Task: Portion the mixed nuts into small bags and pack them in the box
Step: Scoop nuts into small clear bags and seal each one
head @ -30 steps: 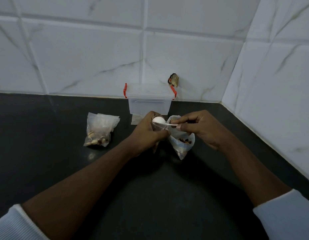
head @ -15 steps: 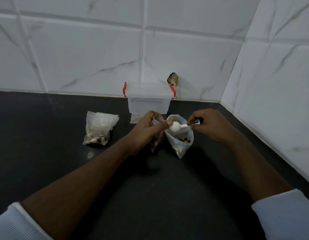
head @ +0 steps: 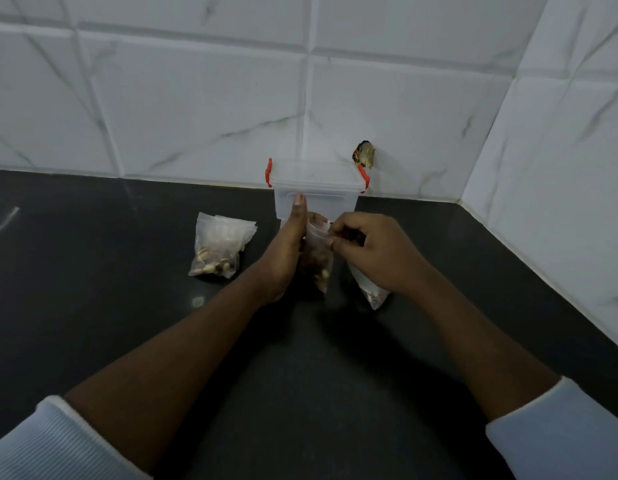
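Note:
My left hand (head: 286,252) holds a small clear bag (head: 319,268) upright on the black counter, with mixed nuts in its lower half. The fingertips of my right hand (head: 373,252) pinch this bag's top edge from the right. Under my right hand lies the larger bag of nuts (head: 374,295), only its lower corner showing. No spoon is in sight. A filled small bag (head: 218,251) lies to the left. The clear box (head: 316,190) with red latches stands behind my hands against the wall, its lid on.
The black counter (head: 93,271) ends at white tiled walls behind and on the right (head: 560,202). A small dark object (head: 364,156) sticks to the back wall above the box. More flat bags peek out below the box, mostly hidden by my left hand.
My right hand left the larger bag's mouth and moved left to the small bag's top. The white spoon it held is out of sight. My left hand straightened along the small bag.

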`<action>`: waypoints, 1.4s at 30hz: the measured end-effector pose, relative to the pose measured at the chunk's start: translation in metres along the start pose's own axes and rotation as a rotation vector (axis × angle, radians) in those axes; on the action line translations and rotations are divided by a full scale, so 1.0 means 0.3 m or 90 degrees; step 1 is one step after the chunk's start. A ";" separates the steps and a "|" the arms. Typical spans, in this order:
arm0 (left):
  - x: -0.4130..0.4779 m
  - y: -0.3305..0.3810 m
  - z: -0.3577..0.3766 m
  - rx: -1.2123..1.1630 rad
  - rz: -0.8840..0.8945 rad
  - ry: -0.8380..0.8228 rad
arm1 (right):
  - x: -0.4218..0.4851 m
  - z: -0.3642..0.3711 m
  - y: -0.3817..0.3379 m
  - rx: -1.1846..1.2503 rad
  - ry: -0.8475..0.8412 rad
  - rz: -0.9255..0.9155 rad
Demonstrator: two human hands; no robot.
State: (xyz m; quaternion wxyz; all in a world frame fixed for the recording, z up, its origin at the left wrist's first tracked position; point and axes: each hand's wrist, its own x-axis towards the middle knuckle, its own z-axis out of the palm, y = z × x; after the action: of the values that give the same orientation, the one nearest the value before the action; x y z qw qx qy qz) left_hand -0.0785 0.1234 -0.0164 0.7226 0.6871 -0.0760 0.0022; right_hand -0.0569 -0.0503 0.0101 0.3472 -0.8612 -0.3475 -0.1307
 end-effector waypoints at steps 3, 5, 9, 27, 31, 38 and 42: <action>-0.015 -0.001 -0.053 -0.009 0.004 0.079 | 0.041 -0.004 -0.038 0.041 0.055 -0.031; -0.010 0.006 -0.081 -0.027 -0.007 0.114 | 0.052 -0.008 -0.044 -0.018 -0.007 -0.046; 0.033 0.023 -0.092 -0.044 -0.009 0.133 | 0.033 -0.009 -0.005 -0.115 -0.068 -0.059; 0.039 -0.007 -0.088 -0.024 -0.039 0.037 | 0.007 -0.011 0.041 -0.074 0.030 -0.036; 0.032 -0.001 -0.081 -0.033 -0.033 0.017 | 0.004 -0.008 0.027 -0.026 0.109 -0.060; 0.039 -0.010 -0.082 -0.035 -0.030 0.032 | -0.004 0.001 0.027 -0.038 0.087 -0.053; 0.036 -0.004 -0.081 -0.037 -0.017 0.014 | 0.002 -0.017 0.017 -0.032 0.088 -0.056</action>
State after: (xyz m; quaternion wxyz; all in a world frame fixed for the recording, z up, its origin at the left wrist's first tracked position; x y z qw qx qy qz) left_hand -0.0650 0.1465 -0.0174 0.7428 0.6669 -0.0593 -0.0020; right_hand -0.0529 -0.0560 0.0115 0.3426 -0.8425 -0.3565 -0.2138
